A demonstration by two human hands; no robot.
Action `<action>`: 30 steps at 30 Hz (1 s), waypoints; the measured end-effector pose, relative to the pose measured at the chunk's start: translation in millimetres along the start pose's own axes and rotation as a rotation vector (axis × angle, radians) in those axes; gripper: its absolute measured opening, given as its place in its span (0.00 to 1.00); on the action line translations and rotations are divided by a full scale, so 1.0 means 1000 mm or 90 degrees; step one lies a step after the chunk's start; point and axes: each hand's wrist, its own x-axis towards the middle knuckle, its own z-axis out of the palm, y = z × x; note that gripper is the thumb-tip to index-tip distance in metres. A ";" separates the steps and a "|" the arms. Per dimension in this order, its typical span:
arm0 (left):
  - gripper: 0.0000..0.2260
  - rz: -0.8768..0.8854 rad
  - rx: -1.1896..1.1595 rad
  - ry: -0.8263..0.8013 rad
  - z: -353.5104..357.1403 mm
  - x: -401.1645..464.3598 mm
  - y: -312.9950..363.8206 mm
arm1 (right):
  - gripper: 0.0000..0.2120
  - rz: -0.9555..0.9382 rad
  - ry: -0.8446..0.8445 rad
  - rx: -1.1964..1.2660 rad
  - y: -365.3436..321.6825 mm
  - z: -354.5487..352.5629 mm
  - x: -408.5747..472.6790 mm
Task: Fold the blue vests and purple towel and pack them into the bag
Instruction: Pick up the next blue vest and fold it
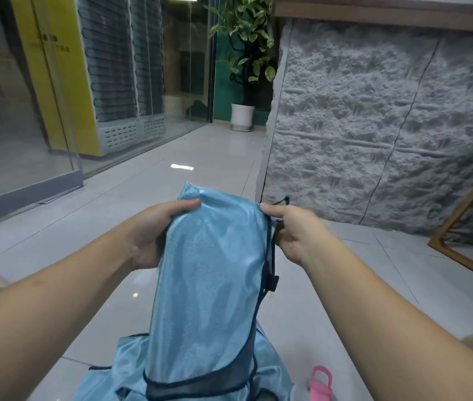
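Note:
A light blue vest (209,273) with dark navy trim and a drawstring hangs lifted in front of me, over the tiled floor. My left hand (154,233) grips its upper left edge, thumb on top of the fabric. My right hand (293,233) pinches its upper right edge beside the dark cord. More blue fabric (119,371), maybe another vest, lies crumpled on the floor below the lifted one. A pink strap or handle (320,383) shows at the bottom right. The purple towel is out of sight.
A rough grey stone-textured counter wall (374,125) stands close on the right, with a wooden frame (461,224) leaning near it. A glass partition (26,111) runs along the left. A potted plant (242,114) stands at the far end of the tiled floor (171,157).

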 end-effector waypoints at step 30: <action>0.17 -0.004 0.012 -0.022 -0.004 0.003 -0.042 | 0.18 0.153 -0.182 0.048 0.067 -0.013 -0.014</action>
